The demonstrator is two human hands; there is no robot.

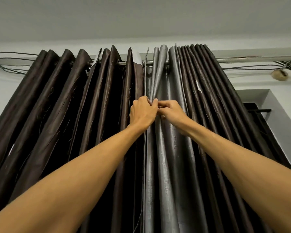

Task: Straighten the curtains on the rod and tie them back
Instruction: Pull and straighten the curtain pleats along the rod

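Dark brown pleated curtains (60, 105) hang bunched on metal rod (147, 62).

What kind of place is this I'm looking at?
Probably a room in a home: dark brown glossy fabric curtains hang from a shiny metal rod over a recessed window opening, with loose grey cables running along the white wall.

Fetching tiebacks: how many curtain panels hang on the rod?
2. The brown curtain hangs left of centre; the grey-backed curtain hangs right of centre, its folds gripped by the left hand and right hand. Layers behind may be hidden.
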